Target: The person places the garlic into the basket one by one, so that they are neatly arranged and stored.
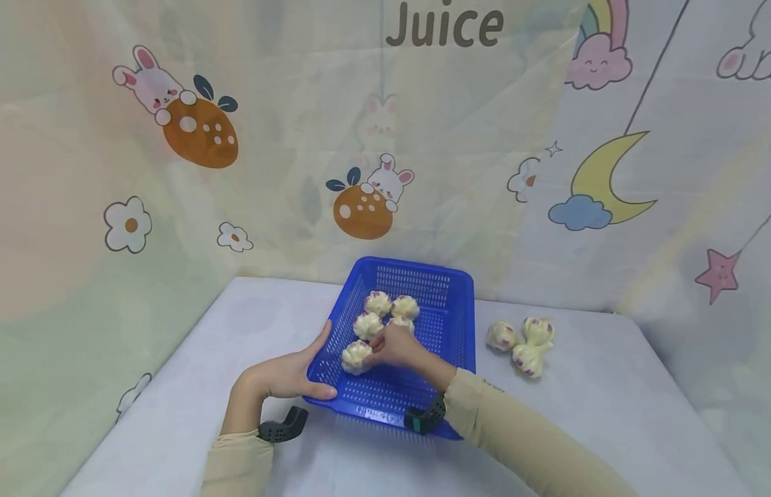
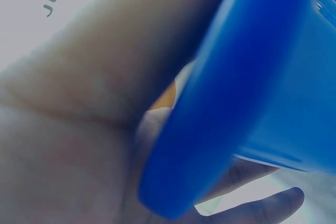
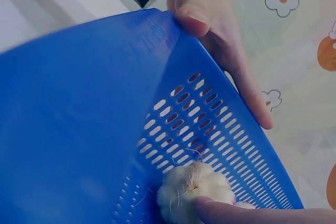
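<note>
A blue plastic basket [image 1: 469, 317] with slotted walls stands on the white table. My left hand [image 1: 284, 375] grips its near left corner, the thumb on the rim and the other fingers outside the wall. Inside the basket, my right hand [image 1: 399, 346] pinches a garlic bulb [image 1: 354, 359] near the left wall. That bulb's root tuft shows in the right wrist view, with a fingertip [image 3: 207, 206] pressed on its side. More garlic bulbs [image 1: 377, 303] sit behind it in the basket; my right hand partly hides one. The rim [image 2: 236, 77] fills much of the left wrist view.
To the right of the basket, three more garlic bulbs [image 1: 529, 360] lie close together on the white table [image 1: 609, 400]. A printed cloth [image 1: 286, 138] hangs behind the table's back edge and along both sides.
</note>
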The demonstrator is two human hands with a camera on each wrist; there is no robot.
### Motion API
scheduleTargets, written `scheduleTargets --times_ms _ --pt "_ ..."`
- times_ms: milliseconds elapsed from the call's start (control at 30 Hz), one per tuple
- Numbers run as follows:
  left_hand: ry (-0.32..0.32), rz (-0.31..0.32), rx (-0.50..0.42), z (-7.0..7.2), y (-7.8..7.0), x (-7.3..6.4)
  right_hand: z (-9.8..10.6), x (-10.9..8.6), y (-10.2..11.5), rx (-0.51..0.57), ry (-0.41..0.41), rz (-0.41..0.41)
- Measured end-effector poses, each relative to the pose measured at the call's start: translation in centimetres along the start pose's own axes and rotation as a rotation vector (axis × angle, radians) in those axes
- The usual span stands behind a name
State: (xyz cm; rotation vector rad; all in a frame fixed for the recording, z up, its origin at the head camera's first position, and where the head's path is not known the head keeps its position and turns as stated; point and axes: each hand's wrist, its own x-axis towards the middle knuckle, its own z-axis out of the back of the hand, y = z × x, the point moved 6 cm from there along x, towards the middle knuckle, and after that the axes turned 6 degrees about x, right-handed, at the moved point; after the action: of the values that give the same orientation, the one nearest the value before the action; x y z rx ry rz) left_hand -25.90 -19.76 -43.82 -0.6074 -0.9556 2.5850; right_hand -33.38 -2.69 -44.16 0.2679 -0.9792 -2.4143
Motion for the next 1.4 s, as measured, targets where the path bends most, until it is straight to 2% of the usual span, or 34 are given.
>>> scheduleTargets --times_ms 233,433,567,733,833,1033,1200,1400 --pt "0.006 0.009 0.002 -0.2 0.3 0.1 0.0 -0.2 -0.3 -0.007 0.019 -0.006" --pt "0.004 0.003 0.005 -0.1 0.1 0.1 1.6 -0.7 0.3 -0.047 0.022 -0.021" --pt "0.000 0.012 -0.003 -0.1 0.4 0.0 3.0 -1.9 1.2 -0.033 0.015 -0.028" --pt "-0.004 0.010 -0.001 0.0 0.5 0.0 5.1 -4.3 1.9 0.056 -0.022 -0.052" --pt "-0.004 0.009 0.007 0.0 0.2 0.0 6.7 -6.2 1.8 0.089 -0.082 -0.049" --pt "-0.006 0.020 0.040 0.0 0.3 0.1 10.5 -10.0 -0.2 0.092 -0.297 -0.064" --pt "-0.009 0.018 0.044 0.1 0.3 -0.1 13.3 -12.4 -3.8 0.101 -0.467 -0.116" --pt "0.002 0.010 0.030 0.0 0.1 0.0 15.5 -15.1 -8.6 0.101 -0.609 -0.223"
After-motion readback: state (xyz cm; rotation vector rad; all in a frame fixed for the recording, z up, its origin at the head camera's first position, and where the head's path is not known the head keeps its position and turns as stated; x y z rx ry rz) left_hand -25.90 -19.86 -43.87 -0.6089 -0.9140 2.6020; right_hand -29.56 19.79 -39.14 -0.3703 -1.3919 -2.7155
